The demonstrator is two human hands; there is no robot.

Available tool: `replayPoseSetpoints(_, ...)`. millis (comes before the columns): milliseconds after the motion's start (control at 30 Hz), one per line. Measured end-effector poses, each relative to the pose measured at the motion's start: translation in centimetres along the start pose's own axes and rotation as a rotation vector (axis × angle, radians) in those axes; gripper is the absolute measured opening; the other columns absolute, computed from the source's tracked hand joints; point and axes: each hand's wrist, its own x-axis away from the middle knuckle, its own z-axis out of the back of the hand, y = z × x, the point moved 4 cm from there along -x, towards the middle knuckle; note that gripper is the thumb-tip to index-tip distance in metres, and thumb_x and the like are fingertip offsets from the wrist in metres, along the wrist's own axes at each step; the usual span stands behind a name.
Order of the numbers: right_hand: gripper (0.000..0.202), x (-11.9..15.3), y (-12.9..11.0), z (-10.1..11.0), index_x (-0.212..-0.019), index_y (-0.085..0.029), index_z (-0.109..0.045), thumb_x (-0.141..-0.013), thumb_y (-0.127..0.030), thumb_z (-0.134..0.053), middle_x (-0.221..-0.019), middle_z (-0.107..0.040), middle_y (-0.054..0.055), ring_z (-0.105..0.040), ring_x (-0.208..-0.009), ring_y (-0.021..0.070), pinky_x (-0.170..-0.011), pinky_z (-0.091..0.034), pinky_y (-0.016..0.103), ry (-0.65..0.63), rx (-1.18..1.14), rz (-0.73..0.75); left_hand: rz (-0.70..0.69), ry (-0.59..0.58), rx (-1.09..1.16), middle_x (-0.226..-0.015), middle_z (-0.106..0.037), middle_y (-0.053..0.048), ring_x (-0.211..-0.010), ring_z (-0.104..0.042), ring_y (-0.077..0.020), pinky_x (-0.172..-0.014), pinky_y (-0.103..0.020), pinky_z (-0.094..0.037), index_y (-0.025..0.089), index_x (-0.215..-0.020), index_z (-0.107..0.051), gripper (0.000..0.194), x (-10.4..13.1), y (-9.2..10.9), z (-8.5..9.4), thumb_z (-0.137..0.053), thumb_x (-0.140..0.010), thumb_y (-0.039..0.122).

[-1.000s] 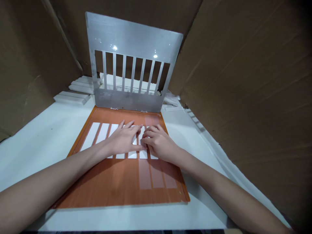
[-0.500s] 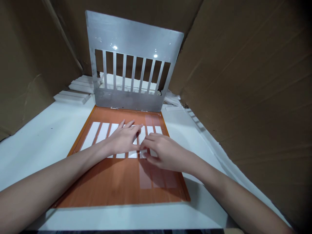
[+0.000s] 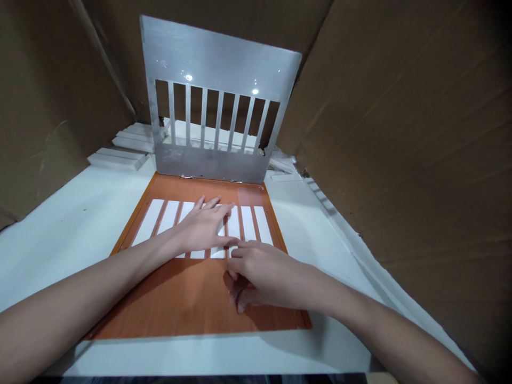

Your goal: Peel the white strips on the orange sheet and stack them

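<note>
An orange board (image 3: pixel 172 298) lies on the white table, with several white strips (image 3: pixel 148 221) side by side across its middle. My left hand (image 3: pixel 204 226) rests on the middle strips with its fingers spread. Beside it, my right hand (image 3: pixel 260 272) is over the lower ends of the right-hand strips, its fingers curled down towards the orange surface. The two hands meet near the left thumb. Whatever my right fingertips may hold is hidden. A grey slotted plate (image 3: pixel 208 165) stands raised along the board's far edge.
White bars (image 3: pixel 120 157) are stacked at the back left, and more white pieces (image 3: pixel 284 162) lie at the back right. Brown cardboard walls (image 3: pixel 400 133) enclose the white table (image 3: pixel 68 218) on the left, back and right.
My right hand has moved nearer to me and its fingers have curled under, uncovering more of the right-hand strips. The pale patches on the lower right of the board no longer show. My left hand has hardly moved.
</note>
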Motion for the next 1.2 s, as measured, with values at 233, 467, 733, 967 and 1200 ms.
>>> replayPoseSetpoints(233, 0.013, 0.2, 1.2, 1.3, -0.073, -0.016, -0.062, -0.072, -0.005, -0.057, -0.088, -0.067, 0.002, -0.06, -0.071, 0.0104, -0.059, -0.042, 0.022, 0.115, -0.15, -0.132, -0.001, -0.006, -0.017, -0.128, -0.051, -0.01, -0.135, -0.018, -0.0317, -0.108, -0.052, -0.009, 0.016, -0.136, -0.03, 0.076, 0.0, -0.1, -0.1, -0.045, -0.078, 0.062)
replayPoseSetpoints(467, 0.016, 0.0, 3.7, 1.3, -0.088, -0.018, -0.054, -0.074, -0.02, -0.062, -0.075, -0.064, 0.0, -0.062, -0.063, 0.0109, -0.055, -0.047, 0.022, 0.118, -0.596, -0.285, 0.012, 0.0, -0.021, -0.12, -0.056, -0.01, -0.134, -0.021, -0.0312, -0.107, -0.052, -0.012, 0.015, -0.135, -0.032, 0.072, -0.1, 0.0, 0.0, -0.052, -0.076, 0.052)
replayPoseSetpoints(733, 0.016, 0.1, 3.3, 2.2, -0.087, -0.019, -0.048, -0.077, -0.02, -0.06, -0.083, -0.063, 0.001, -0.06, -0.067, 0.0095, -0.06, -0.048, 0.023, 0.139, -0.563, -0.206, -0.021, -0.021, -0.009, -0.137, -0.043, -0.006, -0.135, -0.018, -0.0311, -0.107, -0.054, -0.01, 0.021, -0.131, -0.036, 0.065, -0.1, -0.1, -0.2, -0.052, -0.076, 0.052)
replayPoseSetpoints(967, 0.021, -0.3, 3.9, 2.9, -0.075, -0.017, -0.057, -0.088, -0.02, -0.041, -0.065, -0.057, -0.001, -0.049, -0.055, 0.0081, -0.054, -0.038, 0.022, 0.244, -0.238, -0.265, -0.042, 0.0, 0.001, -0.133, -0.048, -0.006, -0.134, -0.019, -0.0329, -0.106, -0.055, -0.01, 0.022, -0.122, -0.046, 0.059, 0.0, 0.0, -0.1, -0.045, -0.079, 0.062)
replayPoseSetpoints(1200, 0.016, -0.5, 4.4, 3.0, -0.08, -0.018, -0.066, -0.081, -0.016, -0.05, -0.068, -0.063, -0.001, -0.049, -0.056, 0.0085, -0.055, -0.035, 0.021, 0.398, -0.173, -0.317, -0.044, -0.001, 0.012, -0.137, -0.044, -0.001, -0.135, -0.019, -0.029, -0.106, -0.056, -0.01, 0.025, -0.115, -0.05, 0.037, 0.0, -0.2, -0.2, -0.027, -0.093, 0.044)
